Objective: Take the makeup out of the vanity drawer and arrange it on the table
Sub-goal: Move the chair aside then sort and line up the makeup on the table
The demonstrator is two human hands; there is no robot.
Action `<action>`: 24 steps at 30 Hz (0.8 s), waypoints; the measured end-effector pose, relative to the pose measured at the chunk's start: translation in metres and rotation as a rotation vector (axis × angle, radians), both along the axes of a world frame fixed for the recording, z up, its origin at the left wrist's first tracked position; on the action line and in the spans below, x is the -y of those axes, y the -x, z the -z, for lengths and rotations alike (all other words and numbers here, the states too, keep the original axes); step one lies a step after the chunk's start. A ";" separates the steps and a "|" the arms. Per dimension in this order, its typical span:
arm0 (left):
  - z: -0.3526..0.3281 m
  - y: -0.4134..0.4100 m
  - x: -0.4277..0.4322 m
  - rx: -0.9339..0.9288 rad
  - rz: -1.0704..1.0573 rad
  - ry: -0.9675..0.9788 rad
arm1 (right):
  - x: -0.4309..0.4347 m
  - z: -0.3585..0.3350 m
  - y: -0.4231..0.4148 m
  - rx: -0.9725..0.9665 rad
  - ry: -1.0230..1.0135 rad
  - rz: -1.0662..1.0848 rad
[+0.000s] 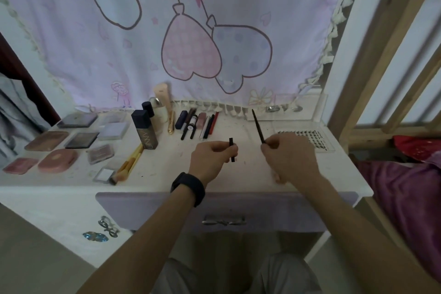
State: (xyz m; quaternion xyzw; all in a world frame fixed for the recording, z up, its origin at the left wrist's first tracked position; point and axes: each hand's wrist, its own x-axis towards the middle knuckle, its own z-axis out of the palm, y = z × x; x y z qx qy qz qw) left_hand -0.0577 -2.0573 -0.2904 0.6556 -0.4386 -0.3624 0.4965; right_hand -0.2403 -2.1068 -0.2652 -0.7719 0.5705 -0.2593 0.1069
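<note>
Seen from above, a person's two hands are raised over a white vanity surface (241, 131). The left hand (210, 157), with a black wristband (188, 188), pinches a short black cap (232, 150) upright, its grip closed on that piece. The right hand (288, 157) has its grip curled round the lower end of a long, thin dark pencil (257, 126), which slants away toward the back of the surface. Cap and pencil are held apart, not touching. Behind the hands lies a neat row of pens and tubes (198, 124). Left of it stands a dark square bottle (144, 130), with makeup brushes (130, 162) in front, and further left are compacts and palettes (71, 143). A clear lash tray (312, 138) sits just beyond the right hand. Below the front edge, the lilac drawer (226, 207) is closed.
</note>
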 end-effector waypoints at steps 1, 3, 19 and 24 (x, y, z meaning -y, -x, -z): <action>0.004 -0.004 0.002 -0.017 -0.022 -0.016 | 0.015 -0.010 0.000 -0.080 -0.033 0.020; 0.013 -0.011 0.006 -0.071 -0.056 -0.046 | 0.042 -0.028 -0.003 -0.232 -0.088 0.045; 0.035 -0.030 0.019 -0.181 -0.051 -0.089 | 0.118 -0.023 -0.033 -0.614 -0.340 0.074; 0.033 -0.031 0.021 -0.189 -0.033 -0.095 | 0.125 -0.015 -0.039 -0.596 -0.288 0.052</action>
